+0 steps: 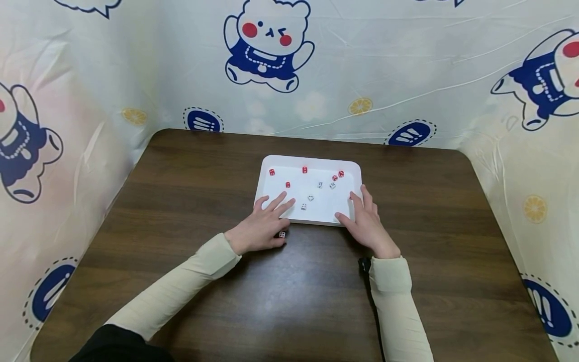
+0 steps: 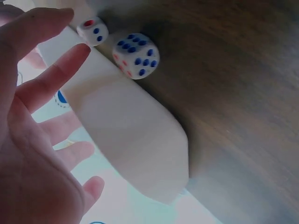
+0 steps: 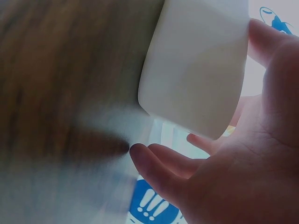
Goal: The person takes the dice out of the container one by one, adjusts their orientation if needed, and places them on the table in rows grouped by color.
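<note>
A shallow white tray lies on the table, with several red dice and several white dice spread inside it. My left hand is over the tray's front left corner, fingers spread. Two white dice show on the table against the tray's front wall in the left wrist view: one die close to my thumb and index fingertips, the other die just beside it. At the tray's right front corner, my right hand rests with its thumb over the front rim and its fingers along the right side.
The brown wooden table extends around the tray. A pale printed curtain with cartoon bears hangs along the back and both sides. A dark strap runs beside the right sleeve.
</note>
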`<state>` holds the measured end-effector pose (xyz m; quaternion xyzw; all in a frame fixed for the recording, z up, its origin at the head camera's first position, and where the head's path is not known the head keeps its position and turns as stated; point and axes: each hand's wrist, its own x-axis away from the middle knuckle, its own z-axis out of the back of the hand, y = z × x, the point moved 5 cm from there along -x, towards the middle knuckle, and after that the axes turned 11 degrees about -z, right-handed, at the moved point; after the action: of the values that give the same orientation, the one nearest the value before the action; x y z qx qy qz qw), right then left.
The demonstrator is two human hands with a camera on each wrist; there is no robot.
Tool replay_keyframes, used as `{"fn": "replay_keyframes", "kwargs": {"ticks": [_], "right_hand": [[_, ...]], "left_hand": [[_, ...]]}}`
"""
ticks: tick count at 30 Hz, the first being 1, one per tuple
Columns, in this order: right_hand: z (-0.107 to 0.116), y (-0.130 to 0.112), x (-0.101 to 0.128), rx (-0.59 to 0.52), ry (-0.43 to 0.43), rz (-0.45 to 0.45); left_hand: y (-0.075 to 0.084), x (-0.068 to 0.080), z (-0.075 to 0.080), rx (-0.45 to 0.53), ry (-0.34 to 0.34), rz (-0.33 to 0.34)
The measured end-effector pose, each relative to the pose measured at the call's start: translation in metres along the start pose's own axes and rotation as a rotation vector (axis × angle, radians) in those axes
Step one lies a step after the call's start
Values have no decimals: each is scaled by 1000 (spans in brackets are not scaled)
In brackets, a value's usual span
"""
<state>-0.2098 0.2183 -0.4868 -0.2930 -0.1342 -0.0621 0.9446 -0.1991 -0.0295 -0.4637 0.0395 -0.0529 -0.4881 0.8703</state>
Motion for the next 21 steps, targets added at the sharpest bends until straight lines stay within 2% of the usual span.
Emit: {"fn": "replay_keyframes", "kwargs": {"ticks": [5,10,14,21], "right_hand": [[-1,2,0,-4,-1,-5],[-1,4,0,-3,1,-3],[-1,4,0,-1,4,-1],[1,3,1,9,-1,-6]], "left_hand": [[3,-1,7,65,15,-9],[4,-2,18,114,73,-17],[2,-4,27,120,115,-14],[-7,-12,43,116,164,33]]}}
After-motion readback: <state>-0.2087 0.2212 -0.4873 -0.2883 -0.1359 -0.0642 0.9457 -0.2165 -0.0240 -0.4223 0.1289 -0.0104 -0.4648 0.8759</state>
